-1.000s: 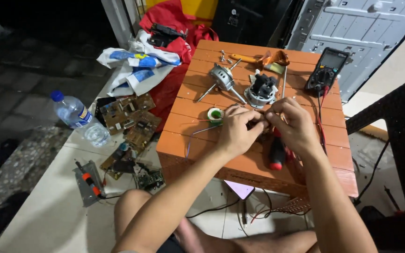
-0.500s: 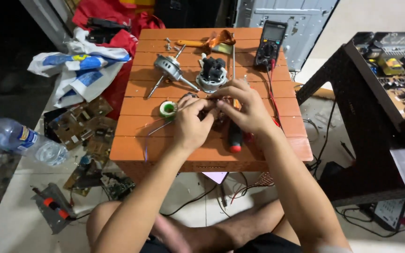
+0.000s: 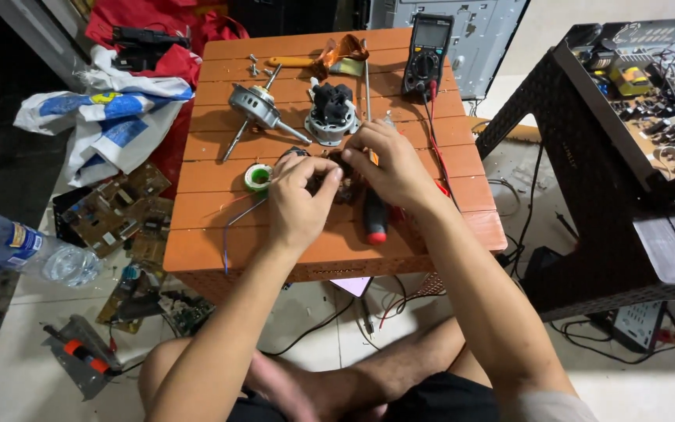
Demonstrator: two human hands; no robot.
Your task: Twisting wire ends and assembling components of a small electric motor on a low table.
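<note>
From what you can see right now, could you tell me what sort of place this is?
Probably an informal electronics repair spot on a tiled floor: a multimeter and motor parts lie on a low orange table, with circuit boards beside it.

A small dark motor part with coppery windings (image 3: 336,181) sits pinched between the fingertips of both hands, mostly hidden, just above the middle of the orange slatted plastic table (image 3: 205,250), near the table's green-rimmed solder spool (image 3: 258,177).
</note>
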